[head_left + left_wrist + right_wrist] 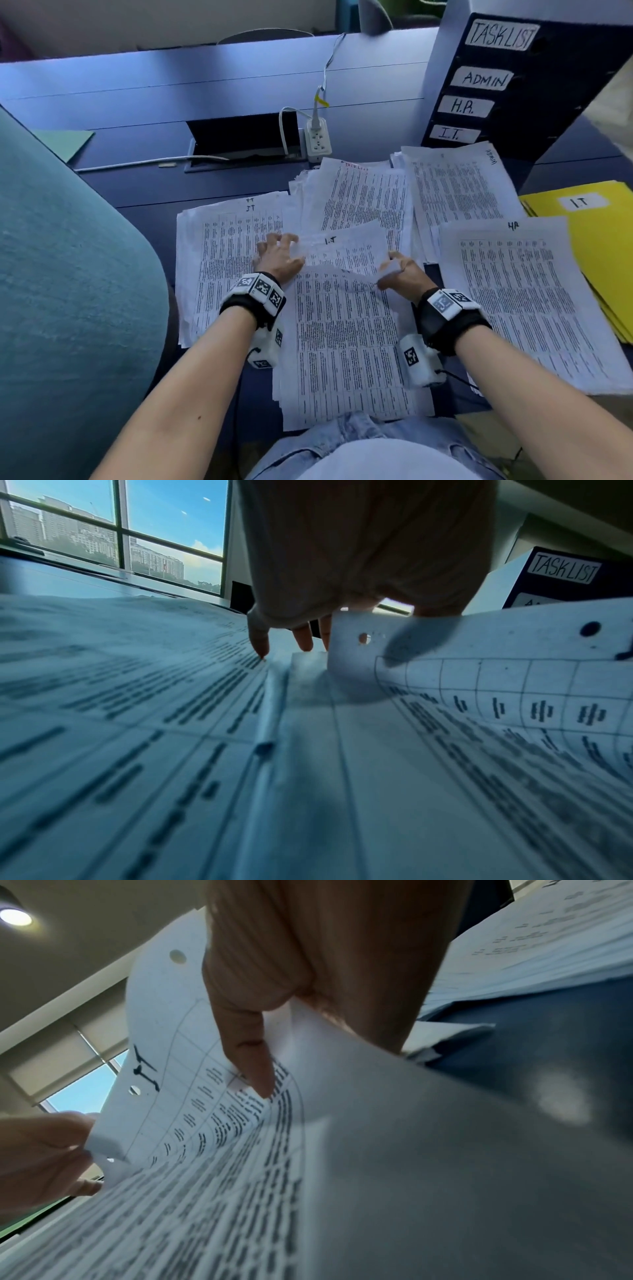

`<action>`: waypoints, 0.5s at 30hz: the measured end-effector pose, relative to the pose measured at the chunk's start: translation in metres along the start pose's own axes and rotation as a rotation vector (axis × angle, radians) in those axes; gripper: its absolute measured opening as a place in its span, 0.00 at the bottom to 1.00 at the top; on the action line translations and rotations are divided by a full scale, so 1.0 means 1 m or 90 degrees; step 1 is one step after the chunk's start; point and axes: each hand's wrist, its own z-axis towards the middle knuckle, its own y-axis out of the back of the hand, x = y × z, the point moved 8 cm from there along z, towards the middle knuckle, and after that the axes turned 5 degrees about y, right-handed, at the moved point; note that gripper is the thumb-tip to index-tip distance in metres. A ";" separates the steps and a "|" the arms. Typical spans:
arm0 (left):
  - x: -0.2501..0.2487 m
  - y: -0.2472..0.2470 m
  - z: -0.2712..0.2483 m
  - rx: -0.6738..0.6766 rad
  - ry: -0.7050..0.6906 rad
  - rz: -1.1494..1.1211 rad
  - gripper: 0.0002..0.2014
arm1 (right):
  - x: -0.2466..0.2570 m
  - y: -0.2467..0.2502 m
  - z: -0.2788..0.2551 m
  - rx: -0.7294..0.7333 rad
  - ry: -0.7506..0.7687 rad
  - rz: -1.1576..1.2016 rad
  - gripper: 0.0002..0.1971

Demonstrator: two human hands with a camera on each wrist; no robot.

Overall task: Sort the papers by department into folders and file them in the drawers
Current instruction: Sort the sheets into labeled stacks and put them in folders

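Left hand (pixel 278 255) pinches top-left corner of I.T sheet (pixel 346 251), other fingers spread over left I.T pile (pixel 222 246). Right hand (pixel 402 274) grips sheet's right edge, curling it up off centre stack (pixel 342 342) on worktop (pixel 171 85). HR pile (pixel 520 301) right, yellow I.T folder (pixel 603 240) beyond.

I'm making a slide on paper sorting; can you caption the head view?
Both hands, left and right, lift an I.T. sheet from the centre stack, with sorted piles around.
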 end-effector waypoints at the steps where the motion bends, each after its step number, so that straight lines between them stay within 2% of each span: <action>1: 0.000 0.000 -0.001 0.000 -0.001 0.002 0.25 | 0.001 -0.001 -0.001 0.005 0.004 0.006 0.17; 5: 0.002 -0.003 0.000 0.036 0.016 0.031 0.33 | 0.007 -0.005 -0.004 0.016 0.021 0.008 0.08; 8: 0.003 -0.003 0.003 0.040 0.029 0.075 0.33 | 0.002 0.001 -0.001 0.004 0.014 0.036 0.06; 10: 0.001 0.001 0.005 0.017 0.018 0.086 0.31 | 0.003 0.002 0.000 0.011 0.016 0.050 0.12; 13: -0.007 0.007 0.004 -0.051 -0.043 0.132 0.27 | 0.008 -0.001 -0.001 0.015 0.017 0.025 0.07; 15: -0.016 0.010 -0.001 -0.116 -0.099 0.153 0.23 | 0.007 0.001 0.002 0.007 0.022 0.015 0.10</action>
